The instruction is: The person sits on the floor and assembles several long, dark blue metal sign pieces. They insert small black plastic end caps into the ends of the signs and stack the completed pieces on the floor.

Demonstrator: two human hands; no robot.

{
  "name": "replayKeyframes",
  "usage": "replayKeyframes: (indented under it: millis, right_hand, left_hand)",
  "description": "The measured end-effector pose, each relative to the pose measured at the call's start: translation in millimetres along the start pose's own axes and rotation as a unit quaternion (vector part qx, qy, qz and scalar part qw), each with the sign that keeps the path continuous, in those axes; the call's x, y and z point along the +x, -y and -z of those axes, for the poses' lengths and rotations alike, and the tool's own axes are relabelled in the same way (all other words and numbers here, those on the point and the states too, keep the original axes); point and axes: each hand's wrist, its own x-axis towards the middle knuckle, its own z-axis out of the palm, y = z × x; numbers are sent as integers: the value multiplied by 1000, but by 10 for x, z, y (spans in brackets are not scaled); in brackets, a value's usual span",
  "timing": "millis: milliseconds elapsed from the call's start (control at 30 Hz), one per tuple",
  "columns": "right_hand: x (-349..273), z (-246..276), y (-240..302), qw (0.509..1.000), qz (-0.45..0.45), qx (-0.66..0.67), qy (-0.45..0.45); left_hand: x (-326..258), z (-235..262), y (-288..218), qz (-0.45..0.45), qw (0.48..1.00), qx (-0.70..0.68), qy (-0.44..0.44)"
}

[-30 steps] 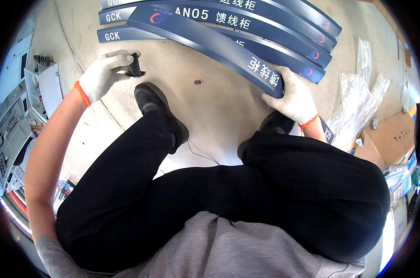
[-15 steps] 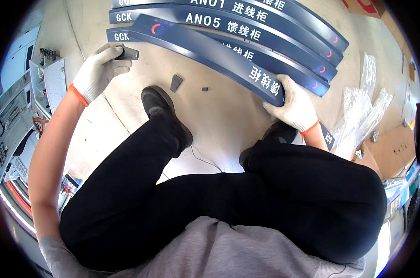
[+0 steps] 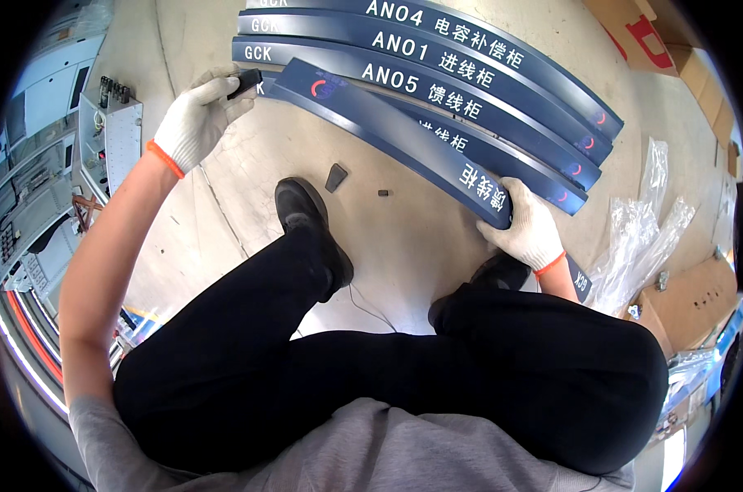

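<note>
My left hand (image 3: pixel 197 121), in a white knit glove with an orange cuff, pinches a small black end cap (image 3: pixel 247 82) between thumb and fingers. The cap is just left of the raised far end of a dark blue sign strip (image 3: pixel 371 123), with a narrow gap between them. At the strip's near right end, my right hand (image 3: pixel 529 225), gloved alike, is closed around it. This strip lies slantwise over a row of similar blue sign strips (image 3: pixel 322 66) with white lettering and a red mark near one end.
A dark wedge-shaped piece (image 3: pixel 336 177) and a tiny dark block (image 3: pixel 383 193) lie on the floor between my shoes. Clear plastic wrap (image 3: pixel 634 238) and a cardboard box (image 3: pixel 690 303) are at the right. A white metal cabinet (image 3: pixel 113 135) stands at the left.
My left hand has brought the end cap closer to the strip's far end and tilted it, so its face shows narrower. My right hand keeps its grip. The whole view has shifted slightly.
</note>
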Motion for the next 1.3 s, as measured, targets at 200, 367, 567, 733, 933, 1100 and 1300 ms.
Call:
replayKeyframes:
  millis: [200,367,567,733,933,1100,1300]
  right_hand:
    - [-7,-38,7,999,43,-16,-16]
    - [-15,-58,-42,995,90,-36,-37]
    - [-11,-113,-68,992,113,-40,-41]
    - [-7,-86,-61,991,121,-40,-43]
    - [-36,-76,-31,992,114,-31,-53]
    - [-63,-45,7,991,119,-31,-53]
    - [-89,-55,37,993,110,-17,-37]
  left_hand:
    - [-8,-98,93,29,994,99,-25]
    - [-24,-156,156,69,975,211,-22]
    - [-75,-241,228,43,895,444,-2]
    - [-61,-215,320,64,881,468,-28]
    - [-49,-146,358,35,937,346,-12]
    - [-30,-158,330,38,942,334,-16]
    - [-87,-355,295,12,892,448,-58]
